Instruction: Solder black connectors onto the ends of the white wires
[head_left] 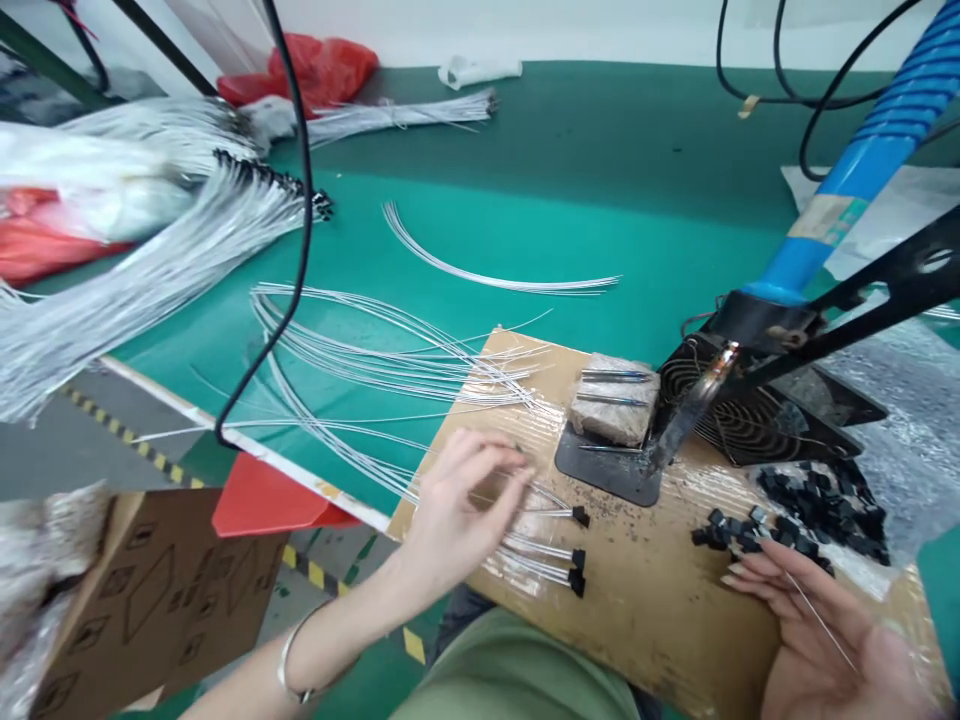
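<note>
My left hand (472,495) is over the cardboard sheet (637,610), thumb and forefinger closed in a pinch. Whether a wire is between the fingertips I cannot make out. White wires (551,512) ending in black connectors (576,560) lie beside and under that hand. A loose bundle of white wires (360,365) spreads to its left, its ends on the cardboard. At the lower right my right hand (825,630) holds a thin metal needle (821,622) across its palm. Its fingertips are at the edge of a pile of small black connector housings (757,530).
A soldering iron tip (694,405) on a blue-handled arm (862,185) points down beside a wrapped block (613,400) on a dark plate. A black fan (739,400) stands behind. A black cable (306,200) hangs at left. Wire bundles (165,255) cover the table's left side.
</note>
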